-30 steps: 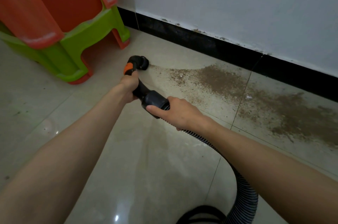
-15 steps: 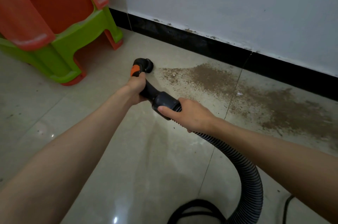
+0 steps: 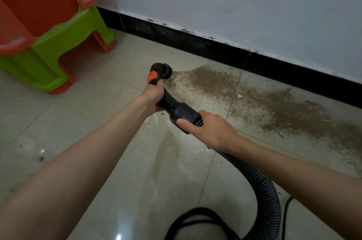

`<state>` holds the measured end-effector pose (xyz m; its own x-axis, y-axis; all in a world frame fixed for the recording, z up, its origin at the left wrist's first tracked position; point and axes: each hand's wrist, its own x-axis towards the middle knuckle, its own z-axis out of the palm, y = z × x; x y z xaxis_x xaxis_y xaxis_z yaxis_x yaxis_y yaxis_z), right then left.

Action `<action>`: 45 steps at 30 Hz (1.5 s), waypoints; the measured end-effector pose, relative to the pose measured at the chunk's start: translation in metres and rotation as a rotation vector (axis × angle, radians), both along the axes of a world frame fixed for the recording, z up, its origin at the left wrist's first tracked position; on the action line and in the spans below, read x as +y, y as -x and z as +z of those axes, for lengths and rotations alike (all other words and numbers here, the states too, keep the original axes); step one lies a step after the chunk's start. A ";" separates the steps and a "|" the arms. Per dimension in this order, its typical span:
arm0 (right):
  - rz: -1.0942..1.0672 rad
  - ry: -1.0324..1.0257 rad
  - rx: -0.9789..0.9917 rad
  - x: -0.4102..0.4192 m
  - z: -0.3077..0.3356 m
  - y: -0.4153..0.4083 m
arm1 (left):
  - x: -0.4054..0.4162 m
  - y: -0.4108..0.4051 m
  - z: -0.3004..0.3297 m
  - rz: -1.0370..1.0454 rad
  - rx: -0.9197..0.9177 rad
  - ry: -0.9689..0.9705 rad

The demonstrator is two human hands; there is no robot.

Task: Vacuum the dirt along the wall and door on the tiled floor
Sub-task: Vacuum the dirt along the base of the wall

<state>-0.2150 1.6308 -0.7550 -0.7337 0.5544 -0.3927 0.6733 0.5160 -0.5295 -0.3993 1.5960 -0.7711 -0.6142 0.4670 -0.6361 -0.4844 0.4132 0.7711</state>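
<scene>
At dirt (image 3: 254,98) edge by wall: nozzle (image 3: 163,71) down; L hand (image 3: 154,94) grips handle, R hand (image 3: 209,132) grips hose (image 3: 262,186) cuff.

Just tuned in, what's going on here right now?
A person is vacuuming a tiled floor beside a wall. The left hand grips the black handle just behind the orange collar, and the right hand holds the ribbed hose at its cuff. The nozzle sits at the left end of a long brown dirt patch that runs along the black baseboard. Most of the dirt is yet to be picked up. Stacked plastic stools stand to the left.
</scene>
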 end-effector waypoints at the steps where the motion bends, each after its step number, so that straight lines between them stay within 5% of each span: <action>1: -0.013 -0.008 -0.001 0.001 0.000 -0.003 | 0.003 -0.003 0.000 -0.011 -0.003 0.002; 31: -0.325 0.070 0.105 0.070 -0.030 -0.054 | 0.121 -0.053 -0.019 -0.196 0.045 -0.007; 45: -0.075 0.117 0.099 0.041 -0.037 0.034 | 0.051 0.031 -0.019 0.013 0.178 0.067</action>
<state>-0.2486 1.6716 -0.7924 -0.7303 0.5642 -0.3851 0.6490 0.3972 -0.6488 -0.4303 1.6471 -0.7900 -0.7257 0.4185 -0.5461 -0.3486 0.4607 0.8162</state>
